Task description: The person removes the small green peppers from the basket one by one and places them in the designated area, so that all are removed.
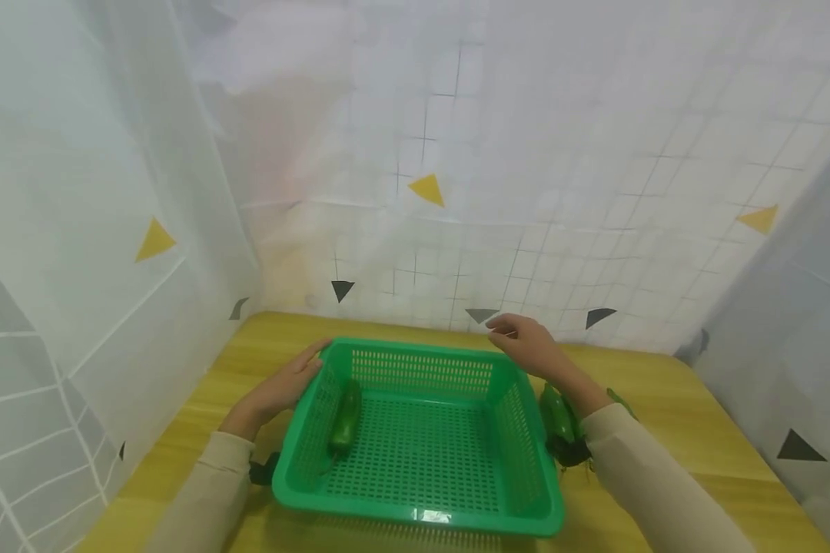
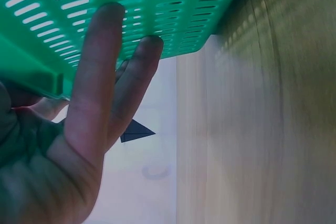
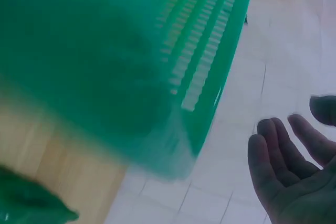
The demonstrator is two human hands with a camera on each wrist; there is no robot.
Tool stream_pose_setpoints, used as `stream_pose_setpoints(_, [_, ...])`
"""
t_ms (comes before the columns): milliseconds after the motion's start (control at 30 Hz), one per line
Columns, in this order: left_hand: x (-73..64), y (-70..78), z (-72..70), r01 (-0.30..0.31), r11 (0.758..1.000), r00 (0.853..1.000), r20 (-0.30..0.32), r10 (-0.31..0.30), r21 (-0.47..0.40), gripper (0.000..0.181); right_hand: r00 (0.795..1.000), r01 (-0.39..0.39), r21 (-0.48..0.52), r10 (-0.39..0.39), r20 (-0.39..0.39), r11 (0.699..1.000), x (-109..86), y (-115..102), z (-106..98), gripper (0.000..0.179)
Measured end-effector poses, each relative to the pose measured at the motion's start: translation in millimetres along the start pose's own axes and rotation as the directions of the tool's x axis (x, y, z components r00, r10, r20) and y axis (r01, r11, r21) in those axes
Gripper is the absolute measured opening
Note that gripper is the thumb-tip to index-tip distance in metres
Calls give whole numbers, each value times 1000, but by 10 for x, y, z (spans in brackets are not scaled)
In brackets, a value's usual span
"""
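Note:
A green plastic basket (image 1: 422, 516) with slotted walls stands before me on the table. One long green pepper (image 1: 346, 418) lies inside it along the left wall. My left hand (image 1: 287, 388) rests on the basket's left side near the back corner. In the left wrist view, its straight fingers (image 2: 94, 72) touch the slotted outer wall. Above the back right corner is my right hand (image 1: 528, 346), its fingers loosely bent and nothing held. The right wrist view shows that hand (image 3: 294, 171) apart from the basket's rim. More green peppers (image 1: 556, 411) lie right of the basket, partly behind my right forearm.
A wood-grain table (image 1: 664, 399) carries everything. White sheeting (image 1: 560, 153) with grid lines and triangles rises behind it and at both sides. Small dark devices (image 1: 569, 452) sit at my wrists, close to the basket's sides.

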State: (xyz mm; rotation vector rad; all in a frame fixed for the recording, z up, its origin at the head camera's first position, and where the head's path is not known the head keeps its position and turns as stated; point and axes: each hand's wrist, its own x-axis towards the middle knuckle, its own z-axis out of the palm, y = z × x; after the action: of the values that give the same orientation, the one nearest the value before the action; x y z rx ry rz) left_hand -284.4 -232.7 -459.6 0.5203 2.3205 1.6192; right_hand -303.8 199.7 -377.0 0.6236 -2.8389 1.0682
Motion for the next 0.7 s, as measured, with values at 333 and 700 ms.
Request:
stream_pose_setpoints(333, [49,18,-8,-26,1000,1000,8,26,2,50,997,-9,59,4,75,998,190,-282,93,35])
stream_pose_setpoints(700, [20,14,16,-6,1000,1000,2,6,-1,52,987,44,90,-57,147,995,327,-497,408,35])
